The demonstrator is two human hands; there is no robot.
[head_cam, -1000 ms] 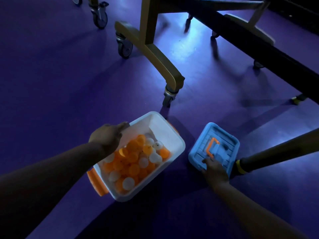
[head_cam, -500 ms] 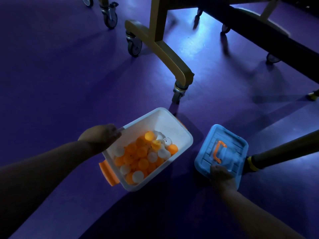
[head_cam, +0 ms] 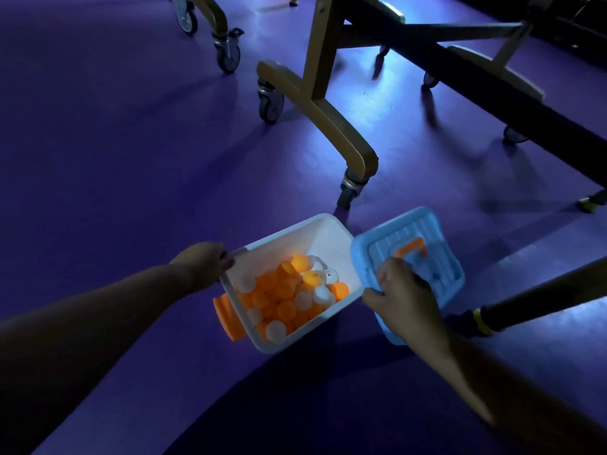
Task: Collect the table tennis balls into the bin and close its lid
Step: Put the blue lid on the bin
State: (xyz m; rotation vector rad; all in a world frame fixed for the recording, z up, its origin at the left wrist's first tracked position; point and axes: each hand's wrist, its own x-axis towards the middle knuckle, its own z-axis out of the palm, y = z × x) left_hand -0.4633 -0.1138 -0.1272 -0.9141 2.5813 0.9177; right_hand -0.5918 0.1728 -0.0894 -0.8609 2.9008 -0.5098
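Observation:
A white bin (head_cam: 323, 234) with orange side latches stands open on the purple floor. Inside lie several orange and white table tennis balls (head_cam: 289, 295). My left hand (head_cam: 205, 264) grips the bin's left rim. A light blue lid (head_cam: 423, 257) with an orange handle is lifted and tilted at the bin's right edge. My right hand (head_cam: 402, 292) holds the lid by its near edge. The lid's left side touches or overlaps the bin's right rim.
A wooden table-tennis table frame with caster wheels (head_cam: 349, 188) stands just beyond the bin. A dark table edge (head_cam: 492, 90) runs diagonally at the right. More casters (head_cam: 226, 50) sit at the top left. A dark pole with a yellow band (head_cam: 483, 323) lies at right.
My right hand has picked the lid off the floor and brought it left, up against the bin. My left hand kept its grip on the bin's rim.

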